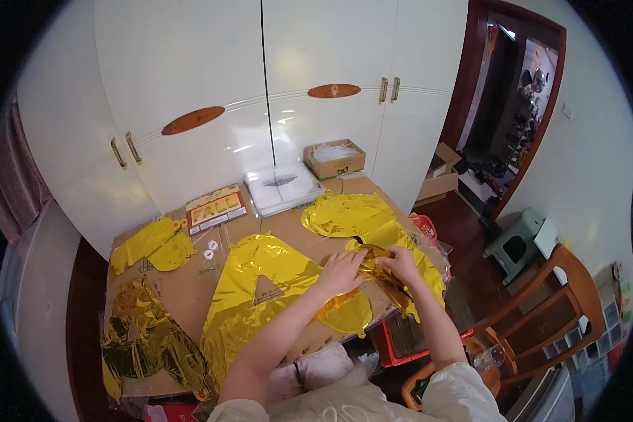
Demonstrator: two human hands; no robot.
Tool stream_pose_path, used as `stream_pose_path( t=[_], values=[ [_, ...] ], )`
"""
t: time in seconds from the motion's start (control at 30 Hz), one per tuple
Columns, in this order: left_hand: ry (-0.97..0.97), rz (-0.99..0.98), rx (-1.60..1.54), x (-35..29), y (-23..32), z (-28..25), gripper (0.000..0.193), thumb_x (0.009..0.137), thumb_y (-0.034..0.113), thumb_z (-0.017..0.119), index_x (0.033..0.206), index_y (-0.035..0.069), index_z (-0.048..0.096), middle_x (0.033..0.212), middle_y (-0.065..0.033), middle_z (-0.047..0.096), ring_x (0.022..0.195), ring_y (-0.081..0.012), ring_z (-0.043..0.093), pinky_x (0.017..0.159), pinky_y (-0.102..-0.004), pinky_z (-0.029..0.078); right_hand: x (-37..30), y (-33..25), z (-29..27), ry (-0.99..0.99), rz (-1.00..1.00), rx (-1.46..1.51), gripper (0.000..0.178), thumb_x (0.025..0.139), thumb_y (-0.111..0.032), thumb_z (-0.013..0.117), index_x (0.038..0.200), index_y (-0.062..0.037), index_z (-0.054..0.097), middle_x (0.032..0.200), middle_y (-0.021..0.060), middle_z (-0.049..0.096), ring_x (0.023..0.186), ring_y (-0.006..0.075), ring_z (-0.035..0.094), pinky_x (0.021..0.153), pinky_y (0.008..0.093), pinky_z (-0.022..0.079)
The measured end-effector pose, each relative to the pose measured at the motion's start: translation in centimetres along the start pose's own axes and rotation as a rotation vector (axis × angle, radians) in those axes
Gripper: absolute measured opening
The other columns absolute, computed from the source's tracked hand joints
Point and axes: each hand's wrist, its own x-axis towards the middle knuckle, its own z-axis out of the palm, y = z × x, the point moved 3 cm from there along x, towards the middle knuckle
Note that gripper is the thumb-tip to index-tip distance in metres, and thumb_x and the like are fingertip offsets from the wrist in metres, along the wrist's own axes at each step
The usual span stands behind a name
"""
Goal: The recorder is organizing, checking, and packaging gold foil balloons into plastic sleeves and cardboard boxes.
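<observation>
My left hand (341, 273) and my right hand (399, 265) are close together over the right part of the cardboard-covered table. Both are closed on a crumpled, partly folded gold foil balloon (374, 259). Beneath and left of my left forearm spreads a big flat foil balloon (240, 299) shaped like a letter A. Beyond my hands, another flat gold foil balloon (352, 214) reaches down the right side. At the far left lies a smaller piece of gold foil balloon (155, 243). A darker, shinier letter-shaped foil balloon (144, 334) hangs over the near left corner.
Along the back stand a flat printed box (216, 209), a stack of clear plastic bags (285, 188) and a small carton (335, 159) of white strips. Small white rounds (211, 250) lie mid-left. White cupboards (190, 63) rise behind. A wooden chair (548, 309) and green stool (515, 243) stand right.
</observation>
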Motion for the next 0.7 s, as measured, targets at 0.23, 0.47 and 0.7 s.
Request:
stream_pose_path(
  t=[0.23,0.47,0.7],
  values=[
    [-0.099,0.058,0.101,0.0,0.1,1.4,0.044,0.091,0.044,0.054,0.12,0.011,0.06,0.125,-0.0096,0.056,0.117,-0.0307,0.052,0.097,-0.0465,0.039,1.1,2.2,-2.1,-0.05,0.217,0.407,0.019,0.086,-0.018,0.069,0.09,0.0008,0.069,0.071,-0.0017,0.062,0.058,0.0084,0.051,0.054,0.0273,0.042],
    [-0.061,0.031,0.136,0.4,0.2,2.3,0.058,0.089,0.049,0.056,0.129,0.008,0.051,0.125,-0.015,0.056,0.114,-0.0299,0.054,0.094,-0.0492,0.039,1.7,0.3,-2.3,-0.014,0.085,0.151,0.029,0.073,-0.014,0.08,0.095,0.0021,0.069,0.077,0.0031,0.066,0.065,0.011,0.058,0.06,0.0285,0.048],
    [-0.086,-0.083,0.05,1.3,0.9,0.7,0.063,0.085,0.043,0.063,0.133,0.006,0.044,0.122,-0.023,0.052,0.109,-0.0343,0.057,0.09,-0.0507,0.042,1.6,1.5,-0.6,-0.118,0.059,0.403,0.032,0.081,-0.017,0.077,0.107,-0.0016,0.067,0.091,-0.0007,0.068,0.076,0.0071,0.059,0.068,0.0239,0.047]
  ],
)
